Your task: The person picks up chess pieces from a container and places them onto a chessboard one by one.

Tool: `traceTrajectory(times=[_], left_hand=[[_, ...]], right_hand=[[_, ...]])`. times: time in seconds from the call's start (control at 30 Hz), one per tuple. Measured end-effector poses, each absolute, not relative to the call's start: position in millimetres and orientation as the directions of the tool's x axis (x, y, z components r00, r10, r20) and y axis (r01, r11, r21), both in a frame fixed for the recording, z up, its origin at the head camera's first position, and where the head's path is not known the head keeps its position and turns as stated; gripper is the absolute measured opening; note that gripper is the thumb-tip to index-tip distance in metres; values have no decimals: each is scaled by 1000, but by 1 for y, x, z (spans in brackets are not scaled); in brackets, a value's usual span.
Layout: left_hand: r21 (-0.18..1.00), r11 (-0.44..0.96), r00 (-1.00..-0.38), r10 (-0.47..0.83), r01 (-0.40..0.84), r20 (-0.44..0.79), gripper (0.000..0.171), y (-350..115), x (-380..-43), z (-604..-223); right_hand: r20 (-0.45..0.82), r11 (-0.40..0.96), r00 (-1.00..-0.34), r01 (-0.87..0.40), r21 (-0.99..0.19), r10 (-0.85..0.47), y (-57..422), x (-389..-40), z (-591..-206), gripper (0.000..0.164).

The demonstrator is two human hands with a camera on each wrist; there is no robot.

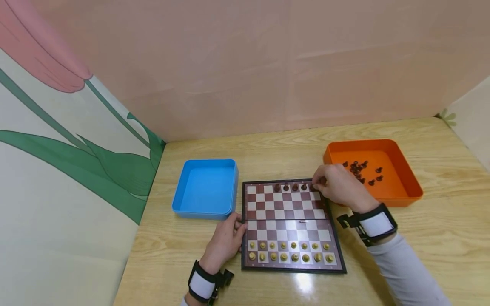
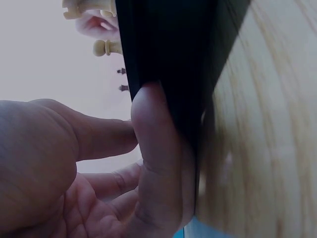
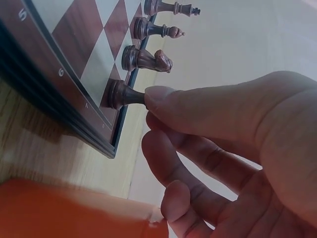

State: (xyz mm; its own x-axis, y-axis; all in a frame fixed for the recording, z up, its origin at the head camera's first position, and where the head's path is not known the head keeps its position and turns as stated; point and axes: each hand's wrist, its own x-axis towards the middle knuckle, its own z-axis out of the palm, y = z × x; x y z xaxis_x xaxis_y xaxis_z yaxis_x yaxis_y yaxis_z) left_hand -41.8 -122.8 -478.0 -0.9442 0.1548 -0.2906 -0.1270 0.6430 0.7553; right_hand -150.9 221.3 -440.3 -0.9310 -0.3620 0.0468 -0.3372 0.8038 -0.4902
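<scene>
A chessboard lies on the table with pale gold pieces filling its two near rows. Along its far row stand several dark pieces. At the far right corner my right hand pinches a dark chess piece between thumb and fingers; its base sits at the corner square and its top is hidden by the thumb. Beside it in the right wrist view are a knight and a bishop. My left hand grips the board's left edge, a finger against its dark side.
An orange tray with several dark pieces stands right of the board, behind my right wrist. The blue tray sits to the left, near my left fingertips. A wall covering borders the table at the back and left.
</scene>
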Motion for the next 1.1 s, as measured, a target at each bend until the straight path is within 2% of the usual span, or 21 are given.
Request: traceTrajectory(times=[0.33, 1.1], left_hand=[[773, 626, -951, 170, -100, -260, 22, -124, -39, -477], [758, 643, -948, 163, -108, -274, 22, -123, -41, -479]], right_hand=[[39, 800, -948, -287, -527, -315, 228, -151, -430, 7], [169, 815, -972, -230, -531, -164, 293, -158, -428, 16]])
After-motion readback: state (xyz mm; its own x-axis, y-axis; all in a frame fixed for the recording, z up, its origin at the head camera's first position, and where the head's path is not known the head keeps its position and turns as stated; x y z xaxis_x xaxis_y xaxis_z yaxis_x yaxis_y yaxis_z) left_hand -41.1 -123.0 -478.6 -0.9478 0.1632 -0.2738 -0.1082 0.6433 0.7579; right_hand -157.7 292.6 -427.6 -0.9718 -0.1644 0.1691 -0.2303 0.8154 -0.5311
